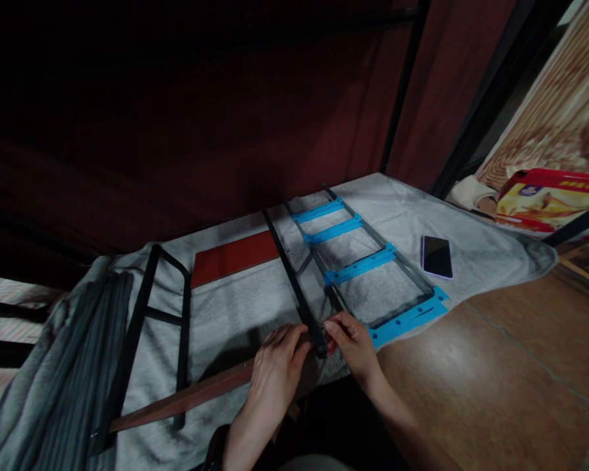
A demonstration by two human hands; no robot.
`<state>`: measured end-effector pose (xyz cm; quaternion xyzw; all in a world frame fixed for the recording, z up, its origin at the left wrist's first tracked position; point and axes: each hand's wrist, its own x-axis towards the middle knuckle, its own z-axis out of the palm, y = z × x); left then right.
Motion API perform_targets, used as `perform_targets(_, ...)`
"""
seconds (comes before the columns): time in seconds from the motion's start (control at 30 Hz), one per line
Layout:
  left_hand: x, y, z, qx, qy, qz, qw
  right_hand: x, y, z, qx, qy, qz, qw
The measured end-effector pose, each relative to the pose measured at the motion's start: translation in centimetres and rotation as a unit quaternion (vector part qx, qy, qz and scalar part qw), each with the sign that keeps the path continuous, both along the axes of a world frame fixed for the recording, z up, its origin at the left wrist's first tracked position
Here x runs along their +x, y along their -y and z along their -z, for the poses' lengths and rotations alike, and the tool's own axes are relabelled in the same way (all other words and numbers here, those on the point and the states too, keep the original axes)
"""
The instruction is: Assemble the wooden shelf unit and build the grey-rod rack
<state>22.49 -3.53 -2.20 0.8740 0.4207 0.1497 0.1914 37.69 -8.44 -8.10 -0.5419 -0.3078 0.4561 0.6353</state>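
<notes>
My left hand is closed at the near end of a black metal frame leg, and it covers one end of a brown wooden slat. On the other side of the leg, my right hand pinches with thumb and fingers close to the leg's end; whatever small thing is between them is hidden. The slat runs left to a black metal side frame with a crossbar. Between the two frames, a flat reddish-brown board lies towards the back.
A grey blanket covers the surface. On it are a ladder-like frame of metal tubes with blue crosspieces, a phone and dark tubes at left. A red and yellow package sits right, above tiled floor.
</notes>
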Motion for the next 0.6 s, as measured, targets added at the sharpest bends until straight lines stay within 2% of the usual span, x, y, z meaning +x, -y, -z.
perform_targets(0.13,0.0,-0.2,-0.2,-0.002,0.005,0.007,1.000,0.5,-0.1,-0.7,0.006,-0.002,-0.017,1.000)
perform_targets(0.33,0.1,-0.3,-0.3,-0.021,-0.009,-0.006,1.000,1.9,-1.1,-0.5,0.003,-0.034,-0.126,0.991)
perform_targets(0.47,0.3,-0.4,-0.4,-0.028,-0.016,-0.015,0.999,1.9,-1.2,-0.2,0.008,-0.031,-0.123,0.992)
perform_targets(0.6,0.3,-0.5,-0.5,-0.036,-0.016,-0.020,0.999,2.0,-0.7,-0.8,0.027,0.070,-0.117,0.990)
